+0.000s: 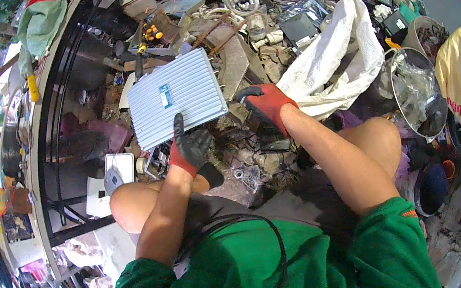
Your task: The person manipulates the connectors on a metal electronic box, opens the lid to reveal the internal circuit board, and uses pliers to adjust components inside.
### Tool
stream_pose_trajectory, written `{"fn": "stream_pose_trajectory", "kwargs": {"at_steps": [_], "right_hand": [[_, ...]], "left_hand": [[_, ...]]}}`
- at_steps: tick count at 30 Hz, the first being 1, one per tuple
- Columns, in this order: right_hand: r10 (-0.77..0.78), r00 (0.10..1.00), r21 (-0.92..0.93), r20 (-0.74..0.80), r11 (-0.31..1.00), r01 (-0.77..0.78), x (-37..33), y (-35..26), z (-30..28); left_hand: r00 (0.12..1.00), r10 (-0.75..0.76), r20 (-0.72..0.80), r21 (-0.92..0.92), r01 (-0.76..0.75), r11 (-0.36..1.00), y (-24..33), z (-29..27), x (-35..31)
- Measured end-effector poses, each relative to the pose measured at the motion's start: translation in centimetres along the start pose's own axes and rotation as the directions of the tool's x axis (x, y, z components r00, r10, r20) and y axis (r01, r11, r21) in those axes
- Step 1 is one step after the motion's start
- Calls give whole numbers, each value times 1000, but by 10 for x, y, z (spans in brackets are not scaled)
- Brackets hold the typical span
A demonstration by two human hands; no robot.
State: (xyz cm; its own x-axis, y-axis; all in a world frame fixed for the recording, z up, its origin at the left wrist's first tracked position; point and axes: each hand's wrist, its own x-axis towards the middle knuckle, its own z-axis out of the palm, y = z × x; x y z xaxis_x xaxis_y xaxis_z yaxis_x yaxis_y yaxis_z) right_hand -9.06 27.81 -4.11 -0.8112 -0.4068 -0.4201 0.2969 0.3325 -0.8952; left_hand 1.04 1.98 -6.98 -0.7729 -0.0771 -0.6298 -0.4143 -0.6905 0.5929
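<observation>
Here's the light blue ribbed panel (182, 83), left of centre in the frame, tilted, its ribbed face and small blue-and-white label (165, 95) toward the camera. Its long axis slants from lower left to upper right, and the ribs run along that same line. The left hand (190, 146), in a red-and-black glove, has it by the lower edge, thumb pressed on the face, the other fingers partly hidden! Over to the right, the right hand (268, 106) hangs just beside the panel's right corner, apart from it, fingers half curled; whether it grips anything, I can't tell. Above that hand, a white sack (338, 58) slumps across the scrap heap (264, 162); upper left, orange-yellow handles (152, 33) catch the light.
</observation>
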Motion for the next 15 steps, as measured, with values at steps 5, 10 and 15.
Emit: {"fn": "stream_pose_trajectory", "kwargs": {"at_steps": [5,10,15], "right_hand": [[-119,987,-159,-108,982,101,-5,-6,2],[-140,982,-193,-129,975,114,-16,-21,13],[-131,981,-98,-142,988,118,-10,-18,25]], "left_hand": [[986,147,84,8,-148,989,0,32,-7],[968,186,168,-112,-169,979,-2,25,6],[975,49,216,-272,12,962,-2,12,10]]}}
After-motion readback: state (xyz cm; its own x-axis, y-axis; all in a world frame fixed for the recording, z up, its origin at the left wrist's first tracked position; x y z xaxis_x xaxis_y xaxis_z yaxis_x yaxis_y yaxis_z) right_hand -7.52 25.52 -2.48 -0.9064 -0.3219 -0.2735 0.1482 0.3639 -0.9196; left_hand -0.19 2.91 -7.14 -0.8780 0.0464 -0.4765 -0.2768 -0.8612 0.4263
